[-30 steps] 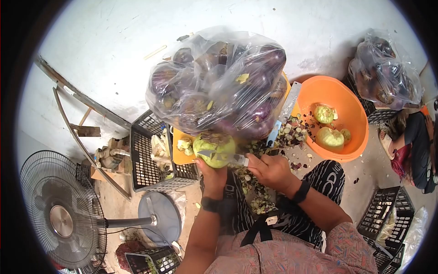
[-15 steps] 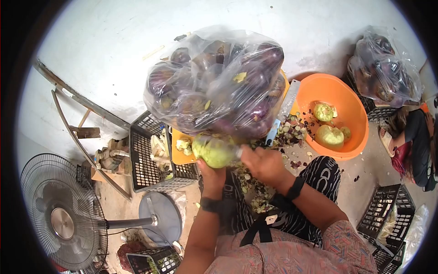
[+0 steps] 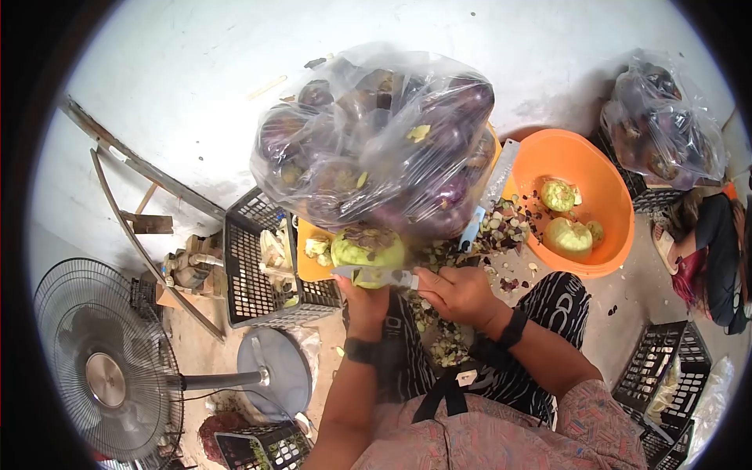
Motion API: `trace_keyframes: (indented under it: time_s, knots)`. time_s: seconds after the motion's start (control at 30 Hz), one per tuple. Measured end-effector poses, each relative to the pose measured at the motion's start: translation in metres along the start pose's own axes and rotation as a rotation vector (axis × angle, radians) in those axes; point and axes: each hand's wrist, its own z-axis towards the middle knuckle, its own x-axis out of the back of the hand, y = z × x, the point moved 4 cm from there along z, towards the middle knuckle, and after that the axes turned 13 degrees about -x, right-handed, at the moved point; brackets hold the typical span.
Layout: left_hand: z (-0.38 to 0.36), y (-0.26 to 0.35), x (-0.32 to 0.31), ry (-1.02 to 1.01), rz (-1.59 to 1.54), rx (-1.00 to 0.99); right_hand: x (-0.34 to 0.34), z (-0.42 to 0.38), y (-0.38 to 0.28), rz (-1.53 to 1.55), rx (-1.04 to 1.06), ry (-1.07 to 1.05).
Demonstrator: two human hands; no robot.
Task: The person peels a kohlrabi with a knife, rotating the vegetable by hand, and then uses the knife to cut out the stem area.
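Paring kohlrabi (image 3: 366, 249), prob.; it's L of orange basin (image 3: 611, 196). L hand (image 3: 366, 305) grips it from below, R hand (image 3: 460, 295) clasps knife (image 3: 385, 277). Next stroke needs L thumb clear.

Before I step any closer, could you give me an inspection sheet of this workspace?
Surface: tan floor, strewn with vegetable trimmings.
Job's things: round green vegetable; small knife, its blade at the vegetable's near side; orange basin holding peeled vegetables; clear bag of purple vegetables.
Clutter: blue-handled knife beside the basin; black crate with pale scraps.
Hands: left hand holds the green vegetable; right hand grips the small knife's handle.
Cables: thin dark cord near the pedestal fan; its end isn't clear.
Surroundings: white wall; another person at the right edge.
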Motion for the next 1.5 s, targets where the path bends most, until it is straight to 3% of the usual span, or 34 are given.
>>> trace_keyframes:
  time_s: [1.0, 1.17, 1.37, 1.5]
  knots:
    - [0.006, -0.002, 0.006, 0.018, 0.015, 0.036, -0.006, 0.006, 0.007, -0.047, -0.056, 0.003]
    - [0.004, 0.004, -0.002, 0.005, -0.052, 0.063, -0.001, 0.005, 0.009, 0.099, -0.106, -0.064]
    - [0.009, -0.001, 0.009, 0.008, -0.033, 0.071, -0.007, 0.009, 0.008, -0.027, -0.135, -0.150]
    - [0.014, -0.001, 0.016, 0.123, -0.098, 0.100, -0.020, 0.015, 0.001, -0.016, -0.094, -0.090]
